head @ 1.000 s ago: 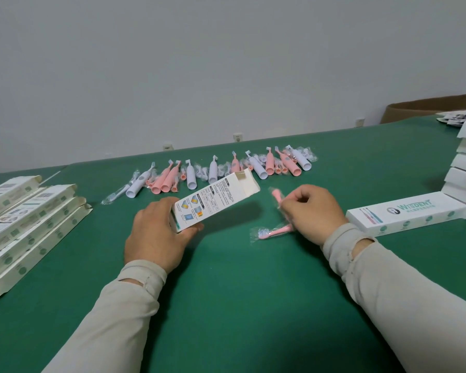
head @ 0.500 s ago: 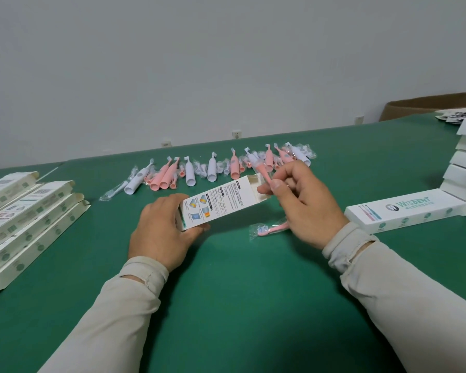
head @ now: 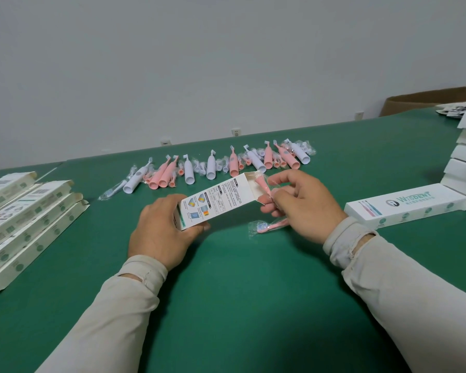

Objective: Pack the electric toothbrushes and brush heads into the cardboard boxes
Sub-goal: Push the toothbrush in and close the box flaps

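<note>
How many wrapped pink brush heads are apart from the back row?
2: held brush head, pinched by the right hand at the box mouth; loose brush head on the table beside it.

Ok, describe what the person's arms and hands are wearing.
Both arms wear long beige sleeves with buttoned cuffs, creased at the wrists. The left hand and right hand are bare: no gloves, rings or watch visible.
</note>
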